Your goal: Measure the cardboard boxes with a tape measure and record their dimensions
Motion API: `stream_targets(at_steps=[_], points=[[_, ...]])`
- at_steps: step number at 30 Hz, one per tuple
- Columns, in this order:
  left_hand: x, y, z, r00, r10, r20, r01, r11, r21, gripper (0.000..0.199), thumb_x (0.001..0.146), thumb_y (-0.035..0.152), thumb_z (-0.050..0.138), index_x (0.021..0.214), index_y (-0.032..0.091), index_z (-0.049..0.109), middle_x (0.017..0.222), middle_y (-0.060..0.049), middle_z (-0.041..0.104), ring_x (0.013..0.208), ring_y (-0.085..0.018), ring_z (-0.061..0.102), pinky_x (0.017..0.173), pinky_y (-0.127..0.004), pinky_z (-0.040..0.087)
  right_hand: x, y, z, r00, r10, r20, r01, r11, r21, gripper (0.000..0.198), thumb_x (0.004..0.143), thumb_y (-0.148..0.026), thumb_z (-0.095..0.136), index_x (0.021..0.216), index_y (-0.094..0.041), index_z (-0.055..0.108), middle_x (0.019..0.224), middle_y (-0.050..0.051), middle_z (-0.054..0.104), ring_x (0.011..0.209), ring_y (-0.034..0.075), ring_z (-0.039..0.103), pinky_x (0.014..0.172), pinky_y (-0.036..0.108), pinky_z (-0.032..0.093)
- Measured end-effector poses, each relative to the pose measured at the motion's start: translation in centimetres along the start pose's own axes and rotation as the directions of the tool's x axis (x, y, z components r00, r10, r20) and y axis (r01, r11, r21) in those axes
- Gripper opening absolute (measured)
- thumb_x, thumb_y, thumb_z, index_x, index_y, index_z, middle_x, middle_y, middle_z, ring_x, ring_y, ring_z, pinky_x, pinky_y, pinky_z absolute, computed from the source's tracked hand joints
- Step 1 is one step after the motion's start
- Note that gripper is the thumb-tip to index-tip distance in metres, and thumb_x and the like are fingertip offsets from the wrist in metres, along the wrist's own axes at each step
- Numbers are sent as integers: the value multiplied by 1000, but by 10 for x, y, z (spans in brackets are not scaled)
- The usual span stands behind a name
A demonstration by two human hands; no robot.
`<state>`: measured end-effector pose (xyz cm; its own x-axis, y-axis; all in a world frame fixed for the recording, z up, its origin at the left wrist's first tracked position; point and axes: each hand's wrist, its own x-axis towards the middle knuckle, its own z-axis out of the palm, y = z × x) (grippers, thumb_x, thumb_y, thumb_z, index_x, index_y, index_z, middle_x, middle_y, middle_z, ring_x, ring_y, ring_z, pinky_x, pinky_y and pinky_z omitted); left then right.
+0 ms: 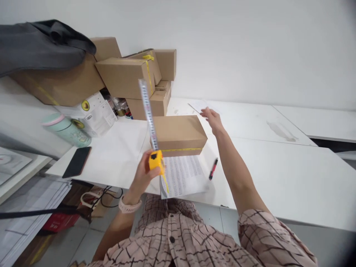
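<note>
My left hand [144,172] is wrapped around a yellow tape measure [156,162]. Its pale metal blade [148,115] sticks out upward, past the left end of a closed cardboard box [178,129]. Beyond the box's right end, my right hand [211,118] reaches out with fingers slightly parted, over a white sheet of paper [198,105]; whether it touches the sheet I cannot tell. A printed sheet with rows of text [183,178] lies in front of the box, partly under it. To its right is a red and black pen [213,169].
Cardboard boxes [125,76] are stacked at the back left, a dark grey bag [41,48] on top. Near them are a white carton with avocado pictures [100,115], a mint tumbler [68,129] and a dark phone [77,162]. The white table [278,174] extends right.
</note>
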<state>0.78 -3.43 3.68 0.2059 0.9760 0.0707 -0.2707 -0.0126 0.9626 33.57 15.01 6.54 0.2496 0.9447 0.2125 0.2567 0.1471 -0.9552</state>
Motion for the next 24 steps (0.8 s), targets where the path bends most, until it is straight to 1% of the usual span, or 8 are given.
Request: stream_targets(at_steps=[3, 5, 8, 11, 14, 16, 20, 24], points=[[13, -9, -28, 989, 48, -141, -38, 997, 72, 67, 69, 39, 84, 125, 26, 49, 119, -5, 60, 85, -20, 69, 70, -34, 62, -44, 19, -20, 988, 147, 54, -148, 989, 13, 80, 86, -84, 35, 133, -24, 62, 139, 15, 63, 128, 31, 58, 108, 51, 44], [26, -12, -36, 990, -9, -142, 20, 997, 75, 67, 68, 42, 82, 123, 25, 48, 115, -4, 59, 78, -18, 70, 65, -35, 62, -69, 25, -20, 963, 188, 194, -200, 979, 41, 81, 88, -83, 27, 145, -32, 51, 151, 10, 53, 134, 30, 54, 107, 50, 46], [45, -4, -38, 994, -56, -93, 64, 995, 80, 66, 66, 44, 80, 120, 23, 48, 110, -3, 60, 70, -17, 70, 60, -35, 62, -88, 14, -13, 942, 139, 306, -154, 988, 25, 76, 89, -82, 28, 149, -38, 46, 159, 1, 44, 141, 28, 47, 108, 45, 47], [62, 19, -35, 995, 17, -94, -9, 996, 84, 63, 64, 41, 80, 116, 23, 49, 109, -2, 60, 69, -17, 70, 59, -34, 62, -81, -14, -11, 957, 84, 277, -65, 995, -79, 75, 87, -81, 42, 142, -31, 55, 153, 5, 52, 134, 29, 52, 104, 43, 49], [76, 44, -32, 990, 103, -94, -95, 991, 92, 61, 65, 39, 78, 116, 23, 50, 111, -3, 61, 68, -15, 69, 58, -34, 63, -61, -41, -14, 971, 17, 240, 31, 980, -196, 71, 86, -79, 46, 128, -25, 65, 131, 10, 67, 114, 29, 63, 91, 41, 54], [86, 52, -32, 990, 120, -73, -112, 988, 106, 59, 65, 39, 78, 116, 23, 52, 110, -3, 62, 66, -14, 68, 57, -33, 63, -47, -50, -14, 979, -12, 205, 76, 948, -310, 65, 87, -78, 46, 115, -24, 69, 119, 10, 72, 105, 27, 65, 85, 39, 52], [98, 48, -32, 998, 64, -24, -61, 989, 134, 56, 68, 43, 79, 112, 21, 53, 110, -3, 62, 64, -13, 68, 56, -32, 63, -27, -50, -3, 991, -5, 135, 77, 839, -539, 55, 92, -69, 43, 94, -21, 70, 104, 10, 74, 94, 26, 65, 81, 36, 47], [97, 39, -28, 996, 91, -19, -87, 984, 158, 56, 70, 42, 78, 116, 23, 52, 112, -3, 61, 65, -13, 67, 59, -33, 63, -13, -45, 12, 991, -62, 117, 122, 761, -637, 50, 97, -60, 38, 86, -21, 68, 98, 10, 73, 90, 25, 63, 77, 34, 43]])
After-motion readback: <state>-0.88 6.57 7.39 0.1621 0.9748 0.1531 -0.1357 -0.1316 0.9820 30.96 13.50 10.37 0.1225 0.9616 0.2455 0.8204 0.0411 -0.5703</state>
